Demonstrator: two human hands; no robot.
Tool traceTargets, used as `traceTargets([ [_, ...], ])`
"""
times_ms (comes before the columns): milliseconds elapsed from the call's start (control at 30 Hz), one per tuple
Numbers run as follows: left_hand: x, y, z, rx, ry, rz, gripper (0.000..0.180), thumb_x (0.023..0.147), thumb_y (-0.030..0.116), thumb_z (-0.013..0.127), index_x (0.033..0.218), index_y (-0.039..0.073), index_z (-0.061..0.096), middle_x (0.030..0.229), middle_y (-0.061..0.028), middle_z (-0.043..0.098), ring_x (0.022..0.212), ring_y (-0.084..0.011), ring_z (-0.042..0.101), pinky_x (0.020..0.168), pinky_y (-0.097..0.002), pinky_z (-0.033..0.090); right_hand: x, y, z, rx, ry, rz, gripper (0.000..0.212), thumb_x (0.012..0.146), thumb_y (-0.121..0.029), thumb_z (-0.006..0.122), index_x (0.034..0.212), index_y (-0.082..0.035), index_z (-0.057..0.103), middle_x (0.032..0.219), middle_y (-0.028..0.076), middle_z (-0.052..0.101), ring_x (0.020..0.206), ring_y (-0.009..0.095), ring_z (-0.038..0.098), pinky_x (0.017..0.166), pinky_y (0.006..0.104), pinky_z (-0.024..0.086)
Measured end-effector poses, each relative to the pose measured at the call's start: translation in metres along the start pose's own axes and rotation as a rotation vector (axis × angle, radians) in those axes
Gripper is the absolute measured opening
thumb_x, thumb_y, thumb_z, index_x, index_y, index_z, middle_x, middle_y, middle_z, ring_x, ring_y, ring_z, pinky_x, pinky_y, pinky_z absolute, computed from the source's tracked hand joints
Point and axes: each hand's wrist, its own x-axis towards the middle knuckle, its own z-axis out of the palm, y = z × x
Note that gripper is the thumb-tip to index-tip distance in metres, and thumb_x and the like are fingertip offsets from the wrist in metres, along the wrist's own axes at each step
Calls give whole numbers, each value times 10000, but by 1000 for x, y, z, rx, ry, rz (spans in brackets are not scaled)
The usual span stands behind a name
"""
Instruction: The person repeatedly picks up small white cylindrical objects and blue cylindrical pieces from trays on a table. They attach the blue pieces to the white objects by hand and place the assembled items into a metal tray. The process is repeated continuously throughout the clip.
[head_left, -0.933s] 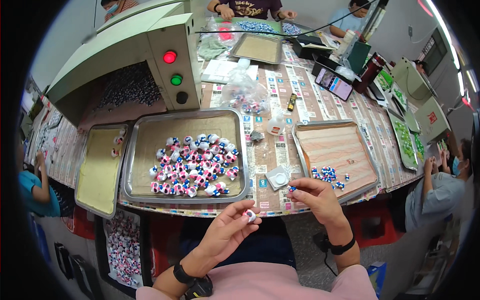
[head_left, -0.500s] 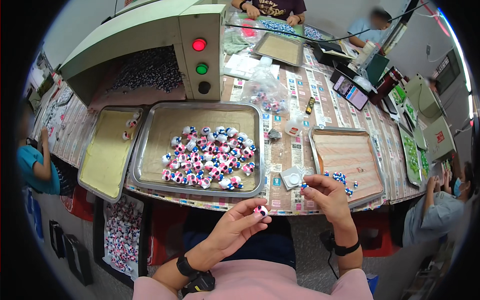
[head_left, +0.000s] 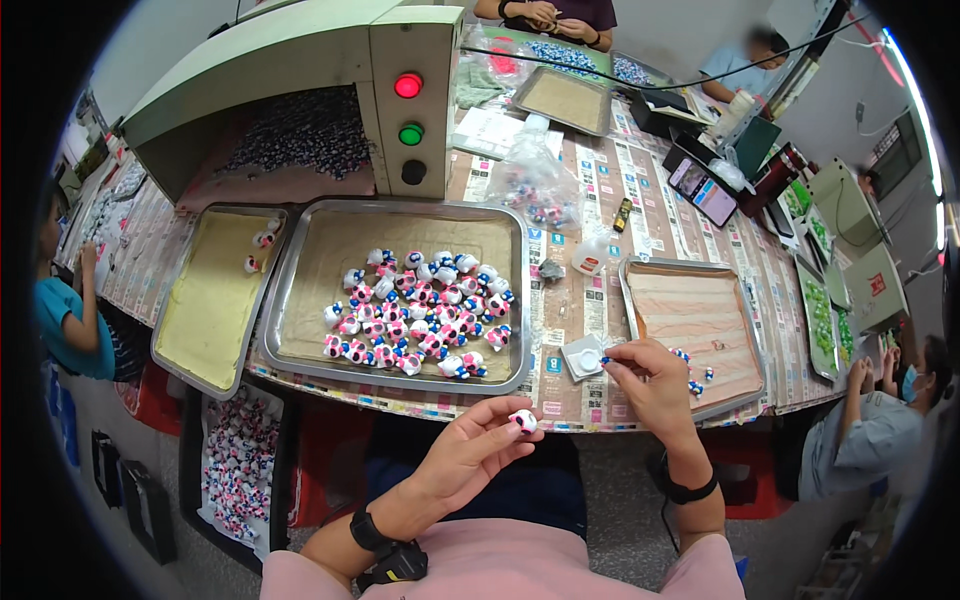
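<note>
Between the thumb and fingers of my left hand [head_left: 470, 440] is a small white figurine head [head_left: 523, 421] with dark and pink markings. My right hand [head_left: 652, 388] pinches a tiny blue piece [head_left: 606, 361], mostly covered by the fingertips. That piece is at the right edge of a small white square dish [head_left: 568, 362] with a round well. To the left, a large metal tray [head_left: 300, 290] holds many white, pink and blue figurines [head_left: 420, 315]. Right of my right hand, a paper-lined tray [head_left: 690, 300] carries several small blue-and-white pieces [head_left: 696, 388].
A machine [head_left: 412, 40] with red and green lights stands behind the large tray. A yellow-lined tray [head_left: 205, 310] is at left, above a black bin [head_left: 240, 470] of figurines. A white bottle [head_left: 590, 254], plastic bag [head_left: 535, 185] and phone [head_left: 702, 192] lie farther back. Other people sit around.
My right hand has moved slightly left and up, bringing the blue piece to the white dish's edge. My left hand stays nearly still with the figurine head. The view has shifted a little.
</note>
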Motion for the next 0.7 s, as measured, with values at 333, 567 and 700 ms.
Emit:
traceTargets([
  [333, 1, -3, 0, 11, -3, -12, 328, 998, 72, 564, 1318, 9, 531, 1141, -77, 612, 1059, -157, 629, 933, -283, 548, 10, 11, 18, -275, -13, -222, 133, 814, 4, 703, 942, -13, 733, 861, 121, 687, 787, 258, 676, 692, 329, 521],
  [567, 1, -3, 0, 13, 2, -32, 342, 998, 73, 564, 1333, 15, 525, 1144, -72, 611, 1033, -155, 638, 906, -269, 557, 8, 8, 17, -320, -3, -230, 106, 818, 0, 700, 920, -3, 729, 842, 122, 684, 773, 269, 671, 687, 345, 517],
  [700, 2, -5, 2, 25, 7, -21, 329, 996, 80, 571, 1317, 16, 535, 1164, -74, 611, 1043, -158, 640, 905, -268, 558, -5, -9, 15, -139, 0, -154, 129, 816, 0, 714, 942, -11, 737, 866, 115, 694, 775, 230, 673, 680, 317, 517],
])
